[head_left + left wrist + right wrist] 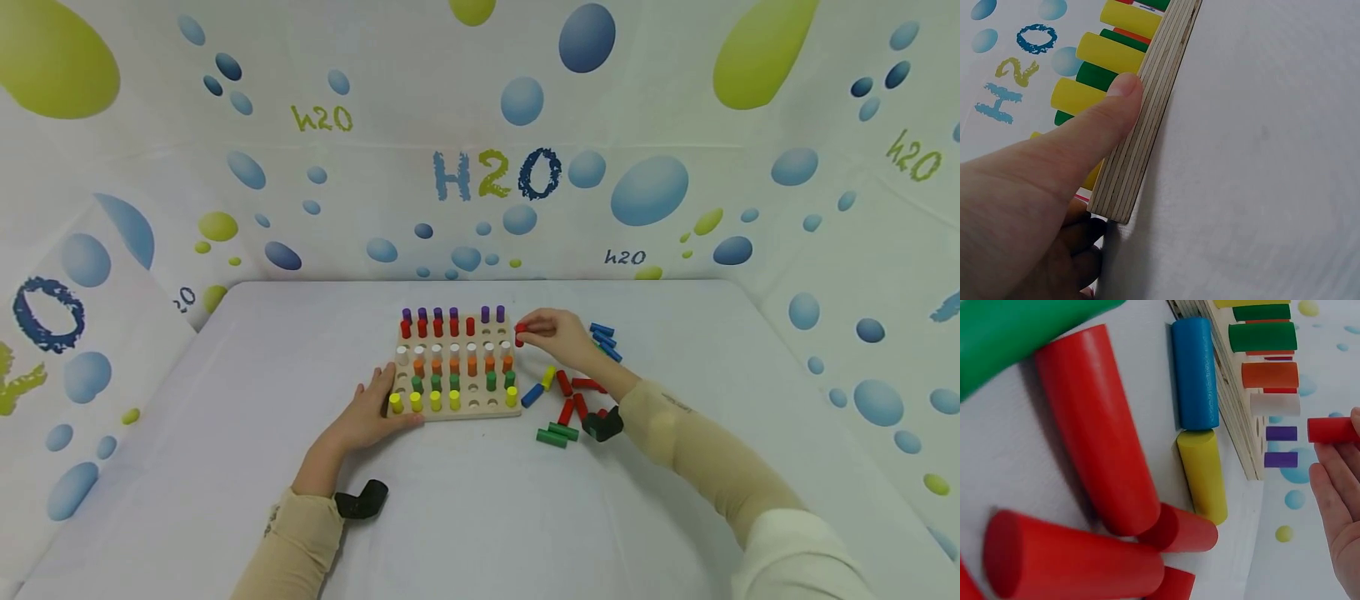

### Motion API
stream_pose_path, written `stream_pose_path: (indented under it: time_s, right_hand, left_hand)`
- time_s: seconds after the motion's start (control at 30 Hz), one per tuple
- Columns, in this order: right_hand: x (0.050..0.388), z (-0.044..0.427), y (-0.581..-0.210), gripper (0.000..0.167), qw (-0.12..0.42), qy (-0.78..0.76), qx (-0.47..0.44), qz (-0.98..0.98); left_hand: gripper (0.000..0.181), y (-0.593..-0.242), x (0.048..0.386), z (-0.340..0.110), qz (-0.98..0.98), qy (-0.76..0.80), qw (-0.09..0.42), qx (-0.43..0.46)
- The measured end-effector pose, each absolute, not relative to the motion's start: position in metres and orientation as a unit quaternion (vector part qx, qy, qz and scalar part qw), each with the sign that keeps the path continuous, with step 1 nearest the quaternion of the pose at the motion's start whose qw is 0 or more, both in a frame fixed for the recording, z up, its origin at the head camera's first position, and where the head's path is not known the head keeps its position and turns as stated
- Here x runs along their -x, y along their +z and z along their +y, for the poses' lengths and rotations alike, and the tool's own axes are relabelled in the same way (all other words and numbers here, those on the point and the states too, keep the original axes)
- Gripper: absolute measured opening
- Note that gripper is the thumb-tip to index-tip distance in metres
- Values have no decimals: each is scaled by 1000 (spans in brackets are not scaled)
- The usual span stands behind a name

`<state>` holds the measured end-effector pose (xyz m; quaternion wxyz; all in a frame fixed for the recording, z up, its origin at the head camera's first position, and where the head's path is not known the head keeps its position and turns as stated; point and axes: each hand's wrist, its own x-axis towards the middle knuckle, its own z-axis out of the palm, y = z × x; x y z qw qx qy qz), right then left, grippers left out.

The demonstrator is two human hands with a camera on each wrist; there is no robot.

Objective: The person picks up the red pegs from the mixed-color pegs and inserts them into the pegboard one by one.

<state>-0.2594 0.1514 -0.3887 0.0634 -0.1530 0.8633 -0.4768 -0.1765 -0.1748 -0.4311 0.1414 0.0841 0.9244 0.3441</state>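
A wooden pegboard [495, 408] bears rows of purple, red, white, orange, green and yellow pegs. My left hand [372, 414] holds its near left corner. In the left wrist view the thumb [1124, 94] lies against the layered front edge, and the fingers bend past the corner, partly hidden. Just off the board's right side, my right hand [557, 335] pinches a red peg [520, 335] between thumb and fingers. The right wrist view has that red peg [1331, 430] sideways, level with the purple pegs [1281, 433] but apart from them. Some holes at the board's right have no peg.
Loose pegs lie right of the board: several red ones [564, 382], a yellow peg [549, 377], a blue peg [532, 396] and green pegs [552, 438]. More blue pegs [602, 330] lie beyond the right hand. A white cloth [465, 500] covers the table.
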Motion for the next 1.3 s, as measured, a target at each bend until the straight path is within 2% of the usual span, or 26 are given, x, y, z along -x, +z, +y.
stream_pose_path:
  time_s: [1.3]
  right_hand:
    - [299, 105, -395, 23, 71, -470, 132, 870]
  left_hand:
    - [111, -430, 176, -175, 926, 340, 139, -82]
